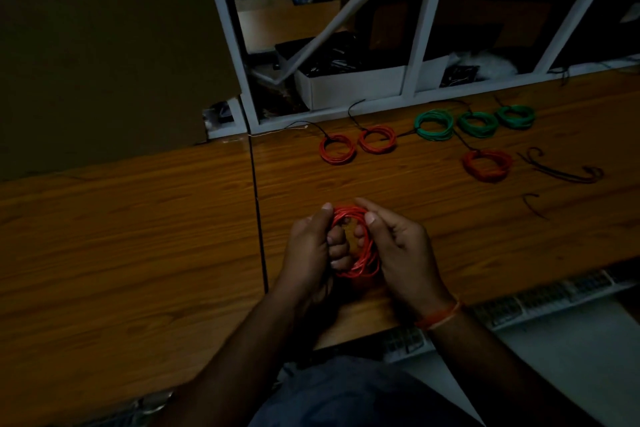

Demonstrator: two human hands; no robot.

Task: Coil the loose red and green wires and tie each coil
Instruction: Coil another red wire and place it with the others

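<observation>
A coil of red wire (360, 267) is held just above the wooden table (138, 236) near its front edge. My left hand (311, 246) grips its left side, thumb on top and fingers curled through the loop. My right hand (398, 243) pinches the right side between thumb and fingers. Farther back lie three red coils (337, 148), (377, 139), (487, 165) and three green coils (434, 125), (478, 124), (516, 116), most with dark tie strands.
Loose dark tie pieces (561, 170), (535, 206) lie at the right of the table. A white shelf frame (419, 42) with a box (349, 83) stands along the back edge. A dark seam (258, 218) splits the tabletop. The room is dim.
</observation>
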